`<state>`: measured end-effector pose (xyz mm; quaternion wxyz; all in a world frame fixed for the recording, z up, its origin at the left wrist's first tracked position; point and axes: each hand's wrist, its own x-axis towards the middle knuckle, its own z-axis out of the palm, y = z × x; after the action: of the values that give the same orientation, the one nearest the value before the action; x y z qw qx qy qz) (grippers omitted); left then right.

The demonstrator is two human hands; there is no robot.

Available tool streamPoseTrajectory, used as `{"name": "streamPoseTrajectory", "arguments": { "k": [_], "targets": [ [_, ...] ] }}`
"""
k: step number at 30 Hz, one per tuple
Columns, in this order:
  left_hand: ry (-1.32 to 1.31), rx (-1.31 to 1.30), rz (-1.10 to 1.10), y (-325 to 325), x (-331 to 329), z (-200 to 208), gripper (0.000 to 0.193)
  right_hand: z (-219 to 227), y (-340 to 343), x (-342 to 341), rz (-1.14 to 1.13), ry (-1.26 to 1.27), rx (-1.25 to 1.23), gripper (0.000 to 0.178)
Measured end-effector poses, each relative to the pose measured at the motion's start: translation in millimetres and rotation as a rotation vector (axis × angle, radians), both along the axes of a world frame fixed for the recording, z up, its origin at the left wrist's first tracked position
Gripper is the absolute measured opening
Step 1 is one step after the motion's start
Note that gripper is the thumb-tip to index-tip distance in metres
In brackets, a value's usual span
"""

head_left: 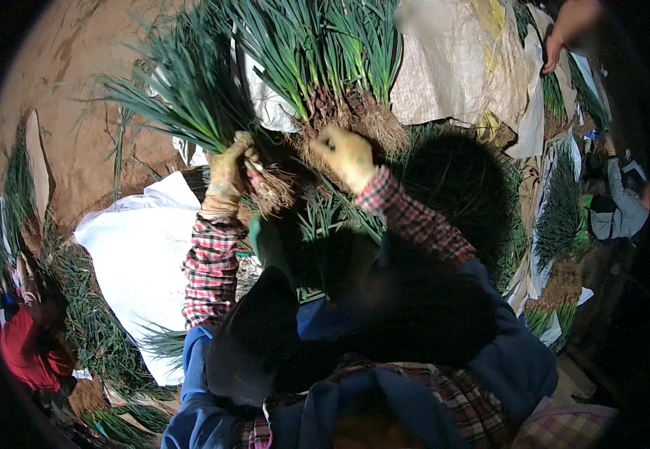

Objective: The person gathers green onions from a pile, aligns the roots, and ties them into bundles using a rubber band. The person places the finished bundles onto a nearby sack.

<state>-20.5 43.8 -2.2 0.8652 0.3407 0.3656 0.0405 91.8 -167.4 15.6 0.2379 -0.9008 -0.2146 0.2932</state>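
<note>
My left hand (228,170), in a pale yellow work glove, is closed around a bunch of spring onions (198,97). Their green leaves fan up and to the left, and the pale bulbs and stringy roots stick out at the right of the fist. My right hand (347,156), gloved the same way, is beside the roots of more spring onion bunches (317,56) lying ahead. Its fingers are curled in and slightly blurred; whether anything is between them cannot be made out.
A white sheet (134,262) lies at my left over more spring onions. Woven sacking (452,67) covers the far right. Another person's hand (555,52) reaches in at the upper right. A person in red (29,348) is at the left, another in grey (624,206) at the right.
</note>
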Motion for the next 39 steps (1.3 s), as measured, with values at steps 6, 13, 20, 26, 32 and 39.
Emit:
{"name": "streamPoseTrajectory", "arguments": {
  "k": [6, 13, 20, 26, 32, 39],
  "targets": [
    [0.026, 0.057, 0.004, -29, 7, 29, 0.014, -12, 36, 15, 0.140, -0.221, -0.282, 0.067],
    [0.021, 0.082, 0.048, -18, 11, 65, 0.014, 6, 20, 43, -0.281, 0.340, 0.414, 0.060],
    [-0.032, 0.136, 0.021, -51, 20, 48, 0.015, -7, 2, 49, -0.348, 0.073, 0.299, 0.040],
    [0.110, 0.159, -0.172, -54, 20, 59, 0.027, 7, -8, 59, -0.305, 0.429, 0.633, 0.051],
    [0.107, 0.154, -0.206, -68, 23, 45, 0.029, 47, -14, 19, -0.343, 0.351, 0.312, 0.049],
    [-0.202, 0.306, -0.152, -65, 12, -28, 0.025, 42, 16, -22, 0.054, -0.135, 0.127, 0.061]
  ]
}}
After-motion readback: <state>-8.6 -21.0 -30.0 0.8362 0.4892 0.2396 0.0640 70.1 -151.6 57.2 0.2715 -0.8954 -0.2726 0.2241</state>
